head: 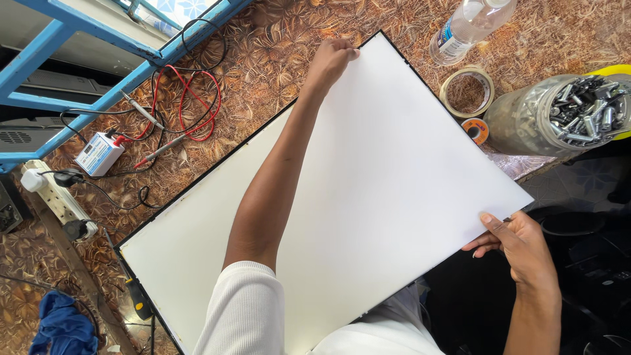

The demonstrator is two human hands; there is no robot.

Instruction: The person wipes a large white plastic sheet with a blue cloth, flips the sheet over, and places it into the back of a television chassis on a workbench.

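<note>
white sheet (pixel 388 177) held at two opposite corners over a dark-edged flat panel (pixel 172 204) on the patterned bench (pixel 276 59).

left hand (pixel 328 60) reaches across to the far corner of the sheet, fingers curled over its edge, gripping it. right hand (pixel 516 246) pinches the near right corner, thumb on top, fingers beneath. sheet lies slanted on the panel, its right corner overhanging the bench edge. far right: clear plastic bottle (pixel 468 25) lying down, roll of tape (pixel 467 91), smaller orange roll (pixel 477 129), clear jar of metal parts (pixel 559 115). far left: small white meter box (pixel 98 153) with red and black leads (pixel 194 108), white power strip (pixel 52 197). near left: blue cloth (pixel 62 329), screwdriver (pixel 137 297) just beside the panel edge.
</note>
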